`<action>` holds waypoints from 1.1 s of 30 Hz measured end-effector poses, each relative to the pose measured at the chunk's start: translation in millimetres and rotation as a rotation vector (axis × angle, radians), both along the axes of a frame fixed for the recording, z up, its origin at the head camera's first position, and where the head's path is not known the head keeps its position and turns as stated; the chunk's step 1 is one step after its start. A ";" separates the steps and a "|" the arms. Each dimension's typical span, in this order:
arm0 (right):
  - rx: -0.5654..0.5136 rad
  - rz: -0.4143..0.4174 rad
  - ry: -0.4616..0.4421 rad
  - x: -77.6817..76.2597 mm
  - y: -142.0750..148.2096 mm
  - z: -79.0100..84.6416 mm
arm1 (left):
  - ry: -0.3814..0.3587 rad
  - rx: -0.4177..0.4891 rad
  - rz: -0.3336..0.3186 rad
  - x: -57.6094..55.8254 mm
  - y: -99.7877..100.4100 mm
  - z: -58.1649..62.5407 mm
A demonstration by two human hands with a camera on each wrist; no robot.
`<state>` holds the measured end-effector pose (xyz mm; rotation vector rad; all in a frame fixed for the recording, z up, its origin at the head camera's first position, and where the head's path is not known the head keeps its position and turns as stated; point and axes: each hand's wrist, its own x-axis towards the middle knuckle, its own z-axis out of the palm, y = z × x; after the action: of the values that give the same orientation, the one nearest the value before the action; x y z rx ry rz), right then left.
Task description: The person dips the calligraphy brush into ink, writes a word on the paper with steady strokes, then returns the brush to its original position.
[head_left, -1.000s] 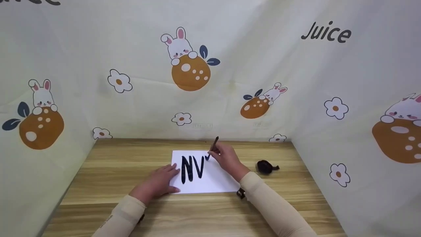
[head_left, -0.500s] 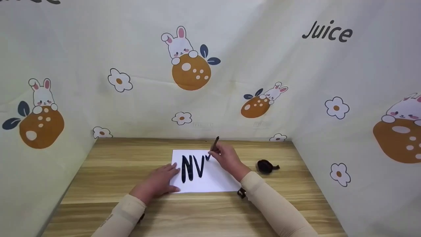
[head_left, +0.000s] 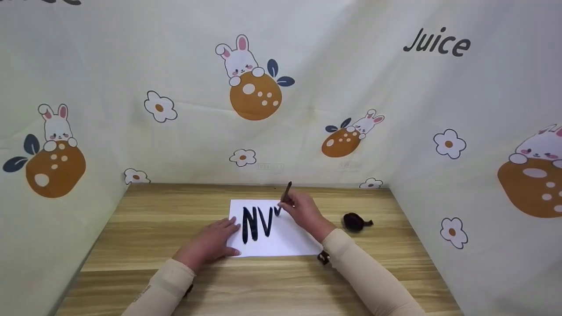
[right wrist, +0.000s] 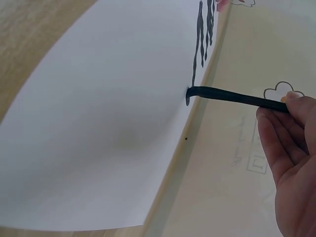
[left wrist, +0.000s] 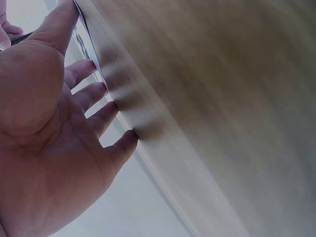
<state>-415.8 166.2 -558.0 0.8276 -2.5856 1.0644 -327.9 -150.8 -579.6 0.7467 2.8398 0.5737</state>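
A white sheet of paper (head_left: 290, 239) lies on the table, bearing thick black strokes (head_left: 257, 224) shaped like N and V, with a small hooked mark beside them. In the head view my left hand (head_left: 210, 240) rests at the sheet's left edge, fingers spread and fingertips on it; the left wrist view shows that palm (left wrist: 54, 113) from below. Near the sheet's far edge, my right hand (head_left: 304, 211) pinches a dark writing brush (head_left: 286, 192). The right wrist view shows the brush (right wrist: 227, 96) with its bent bristles touching the paper at the small mark.
A small round black dish (head_left: 352, 222) with a dark piece sticking out to the right stands beyond my right forearm. The wooden table (head_left: 167, 206) meets printed cloth walls (head_left: 197, 136) at the back and sides.
The left hand stays in place on the paper. My right hand and the brush have barely moved, and the small hooked mark looks slightly thicker. The head view shifted a little.
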 end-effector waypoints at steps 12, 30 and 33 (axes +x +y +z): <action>0.008 0.028 -0.002 4.8 1.1 3.8 | 0.009 -0.037 0.012 -2.4 -0.8 -4.9; 0.018 0.027 -0.079 14.1 5.2 6.4 | 0.009 -0.025 0.009 -3.4 -1.2 -5.8; 0.032 0.030 -0.079 15.6 5.5 7.3 | 0.010 -0.020 0.007 -3.9 -1.2 -5.7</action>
<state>-400.1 171.7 -550.7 0.8512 -2.6696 1.0885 -331.8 -152.1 -585.3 0.7390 2.8542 0.5436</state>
